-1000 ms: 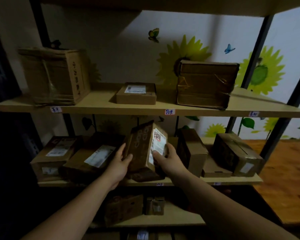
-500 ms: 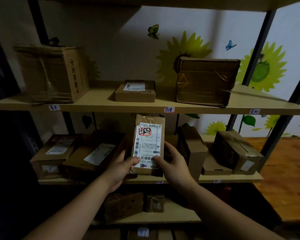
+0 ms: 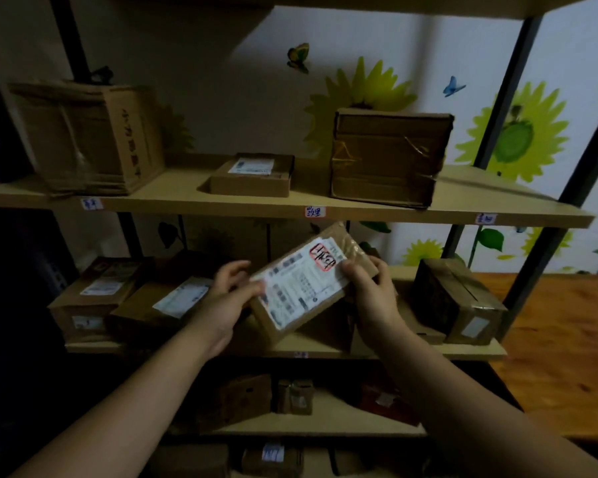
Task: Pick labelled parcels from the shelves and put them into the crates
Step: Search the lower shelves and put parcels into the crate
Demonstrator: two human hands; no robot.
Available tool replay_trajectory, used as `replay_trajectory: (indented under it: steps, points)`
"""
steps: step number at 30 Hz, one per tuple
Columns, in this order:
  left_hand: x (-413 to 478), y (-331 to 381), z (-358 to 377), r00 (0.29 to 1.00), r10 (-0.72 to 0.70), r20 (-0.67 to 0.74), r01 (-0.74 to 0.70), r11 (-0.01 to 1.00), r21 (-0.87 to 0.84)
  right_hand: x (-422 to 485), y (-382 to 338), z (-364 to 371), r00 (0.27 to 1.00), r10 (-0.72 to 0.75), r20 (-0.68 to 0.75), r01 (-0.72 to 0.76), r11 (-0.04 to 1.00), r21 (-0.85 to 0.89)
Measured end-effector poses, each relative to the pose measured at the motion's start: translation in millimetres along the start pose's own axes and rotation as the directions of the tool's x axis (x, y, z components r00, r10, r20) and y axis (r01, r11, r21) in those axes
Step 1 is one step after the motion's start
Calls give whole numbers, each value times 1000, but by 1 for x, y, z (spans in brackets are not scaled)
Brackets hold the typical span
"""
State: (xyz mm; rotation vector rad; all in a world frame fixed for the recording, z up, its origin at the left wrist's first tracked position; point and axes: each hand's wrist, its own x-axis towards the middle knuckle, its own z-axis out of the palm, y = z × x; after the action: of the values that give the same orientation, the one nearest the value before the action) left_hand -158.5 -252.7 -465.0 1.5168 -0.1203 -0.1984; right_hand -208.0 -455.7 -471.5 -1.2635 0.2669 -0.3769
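Note:
A flat brown parcel [image 3: 304, 281] with a white shipping label and a red-marked stamp is tilted, its top leaning right, in front of the middle shelf [image 3: 325, 350]. My right hand [image 3: 373, 298] grips its right edge, thumb on the label. My left hand [image 3: 228, 301] holds its left edge, thumb on the label's corner, fingers partly spread behind. No crate is in view.
Other labelled boxes [image 3: 94, 298] lie left on the middle shelf, and a taped box [image 3: 460, 301] at the right. The upper shelf [image 3: 290, 205] bears three cardboard boxes. Small parcels [image 3: 290, 396] stand on the dim lower shelf. A wooden surface [image 3: 560, 339] lies right.
The parcel turned from side-on to label facing me, then rotated clockwise from upright to leaning right. Both hands shifted up along its edges.

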Motion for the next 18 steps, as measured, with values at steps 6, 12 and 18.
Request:
replay_trajectory:
  steps: [6,12,18]
  points:
    - [-22,-19,36,992,-121,18,121,943,-310,-21,4,-21,996,50,-77,-49,999,19]
    - [-20,-10,43,989,-75,129,96,982,-163,-66,-8,-81,999,-47,0,46,976,-213]
    - [-62,-3,124,972,85,218,-70,995,-76,-137,-9,-139,972,-54,-231,4,977,-212]
